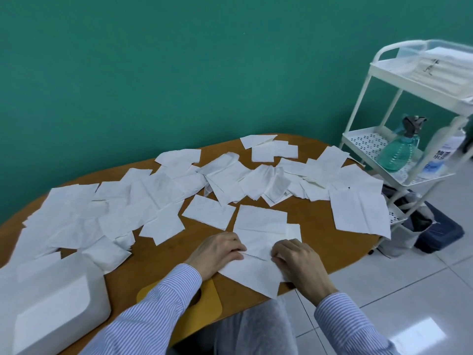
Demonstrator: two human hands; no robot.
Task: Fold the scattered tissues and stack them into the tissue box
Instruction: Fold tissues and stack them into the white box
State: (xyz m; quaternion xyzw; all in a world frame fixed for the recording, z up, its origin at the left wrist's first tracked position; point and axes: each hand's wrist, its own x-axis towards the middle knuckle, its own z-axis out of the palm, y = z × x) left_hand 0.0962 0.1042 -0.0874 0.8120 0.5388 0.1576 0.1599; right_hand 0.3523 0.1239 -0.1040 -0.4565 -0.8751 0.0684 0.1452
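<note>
A white tissue (252, 274) lies at the table's near edge, one corner hanging over it. My left hand (218, 251) pinches its left side and my right hand (294, 257) pinches its right side, fingers curled on the paper. Several more white tissues (163, 190) are scattered flat across the wooden table (314, 219), some overlapping. Another flat tissue (261, 220) lies just beyond my hands. The white tissue box (55, 301) stands at the near left corner, its top open.
A yellow lid-like piece (207, 306) lies on the table under my left forearm. A white rolling cart (399, 139) stands at the right with a green spray bottle (400, 149) and a white bottle. A green wall is behind the table.
</note>
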